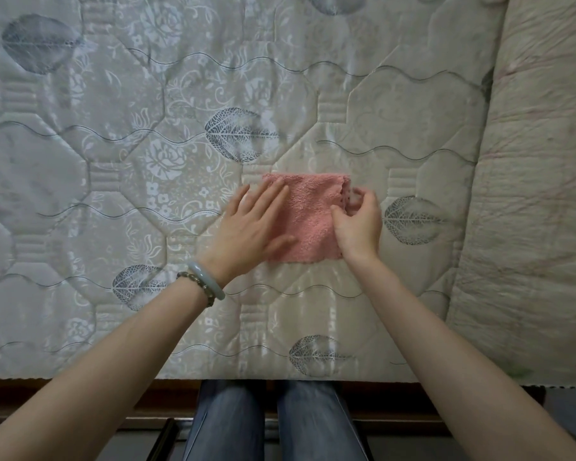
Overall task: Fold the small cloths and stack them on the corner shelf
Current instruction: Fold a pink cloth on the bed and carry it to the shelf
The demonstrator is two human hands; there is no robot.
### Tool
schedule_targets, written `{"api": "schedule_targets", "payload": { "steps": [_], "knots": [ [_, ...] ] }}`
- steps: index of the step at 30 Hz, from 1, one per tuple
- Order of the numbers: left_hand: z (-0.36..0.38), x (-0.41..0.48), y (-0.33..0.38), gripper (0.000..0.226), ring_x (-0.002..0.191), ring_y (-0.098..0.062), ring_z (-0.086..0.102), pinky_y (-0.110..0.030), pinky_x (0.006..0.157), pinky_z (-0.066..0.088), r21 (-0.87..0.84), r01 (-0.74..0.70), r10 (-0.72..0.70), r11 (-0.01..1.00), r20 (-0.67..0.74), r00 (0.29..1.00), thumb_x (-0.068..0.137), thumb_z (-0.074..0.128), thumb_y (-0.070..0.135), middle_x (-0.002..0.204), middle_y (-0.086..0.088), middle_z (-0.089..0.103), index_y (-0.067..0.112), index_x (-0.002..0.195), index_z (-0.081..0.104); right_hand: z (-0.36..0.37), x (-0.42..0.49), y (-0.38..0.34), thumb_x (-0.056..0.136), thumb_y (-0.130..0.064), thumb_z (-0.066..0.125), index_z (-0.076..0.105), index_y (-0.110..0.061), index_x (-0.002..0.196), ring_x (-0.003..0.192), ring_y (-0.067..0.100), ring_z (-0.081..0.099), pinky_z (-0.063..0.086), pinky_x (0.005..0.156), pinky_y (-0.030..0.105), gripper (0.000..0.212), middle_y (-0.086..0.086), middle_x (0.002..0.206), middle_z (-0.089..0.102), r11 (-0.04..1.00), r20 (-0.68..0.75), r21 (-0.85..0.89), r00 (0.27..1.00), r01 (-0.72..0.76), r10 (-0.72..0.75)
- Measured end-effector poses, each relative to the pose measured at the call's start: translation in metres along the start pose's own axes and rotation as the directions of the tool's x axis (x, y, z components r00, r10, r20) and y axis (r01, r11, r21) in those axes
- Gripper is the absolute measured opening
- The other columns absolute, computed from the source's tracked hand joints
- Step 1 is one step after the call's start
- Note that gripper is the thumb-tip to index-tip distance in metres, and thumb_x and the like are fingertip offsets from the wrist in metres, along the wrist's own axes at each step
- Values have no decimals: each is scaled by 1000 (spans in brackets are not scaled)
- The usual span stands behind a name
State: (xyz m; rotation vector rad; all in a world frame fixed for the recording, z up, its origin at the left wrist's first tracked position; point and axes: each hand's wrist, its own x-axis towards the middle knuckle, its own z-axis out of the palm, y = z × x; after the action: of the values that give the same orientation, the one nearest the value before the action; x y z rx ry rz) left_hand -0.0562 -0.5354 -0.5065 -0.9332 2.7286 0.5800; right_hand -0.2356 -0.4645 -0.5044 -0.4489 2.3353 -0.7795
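A small pink terry cloth [313,207] lies folded into a rough rectangle on the quilted mattress [147,161], a little right of centre. My left hand [253,227] rests flat on the cloth's left half, fingers spread. My right hand [358,224] pinches the cloth's right edge between thumb and fingers, where a small loop or tag shows. No shelf or other cloths are in view.
The mattress has a leaf and flower quilt pattern and fills most of the view. A cream, wrinkled quilt [539,194] is piled along the right side. The mattress's near edge [280,377] runs above my knees [270,424] in blue jeans.
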Motion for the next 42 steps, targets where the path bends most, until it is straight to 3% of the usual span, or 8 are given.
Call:
{"api": "schedule_targets", "payload": {
  "steps": [4,9,18,22,26,30,38,42],
  "knots": [
    [12,6,-3,83,147,-24,9,-54,117,8,111,-93,86,989,63,994,91,16,67,159,-7,15,10,152,16,9,-4,13,86,-26,50,44,-8,135,130,35,33,23,108,46,53,21,139,41,538,147,-596,740,595,-656],
    [27,10,-10,82,147,-29,11,-57,116,11,179,-96,81,979,90,993,91,13,69,159,-10,14,15,152,15,25,13,45,92,-54,29,18,-21,149,143,29,12,1,115,49,67,15,155,25,226,540,-636,635,738,-553],
    [30,6,-11,76,147,-29,9,-55,115,9,173,-52,40,984,73,997,91,11,69,159,-8,14,25,152,14,7,16,52,93,-61,15,5,-27,150,146,24,-2,-8,115,48,68,10,160,8,325,577,-628,703,708,-417],
    [15,10,0,70,145,-27,18,-49,116,13,-62,128,-132,990,-54,990,94,20,63,157,-8,24,21,151,24,-3,6,31,95,-43,48,24,-14,150,145,28,12,10,118,39,66,16,157,15,671,425,-416,783,614,-453],
    [5,9,2,42,110,-24,51,-38,97,41,-485,487,-588,727,-72,806,93,53,40,118,-7,58,11,124,52,-12,8,16,81,-31,70,47,-7,127,117,21,48,37,101,27,57,9,123,50,976,132,-162,984,142,-122],
    [4,12,5,26,85,-14,59,-30,76,48,-671,587,-696,453,144,703,89,62,37,92,3,63,15,103,59,-9,17,7,72,-31,80,57,-8,112,93,18,61,48,82,30,51,2,101,62,975,226,-59,948,-214,222],
    [-12,-3,0,12,67,-7,47,-12,57,39,-789,527,-599,315,266,755,90,58,23,77,6,51,16,86,51,-13,7,-17,77,-9,74,68,-9,86,83,23,68,56,78,34,11,11,90,70,953,466,129,865,-276,188],
    [-50,-31,-4,12,79,-18,55,-44,82,52,-874,483,-636,57,341,692,87,57,21,81,0,54,18,82,47,-25,-19,-49,82,-6,67,67,-15,88,84,21,68,53,79,36,10,9,91,71,961,555,183,828,-209,74]
  ]
}}
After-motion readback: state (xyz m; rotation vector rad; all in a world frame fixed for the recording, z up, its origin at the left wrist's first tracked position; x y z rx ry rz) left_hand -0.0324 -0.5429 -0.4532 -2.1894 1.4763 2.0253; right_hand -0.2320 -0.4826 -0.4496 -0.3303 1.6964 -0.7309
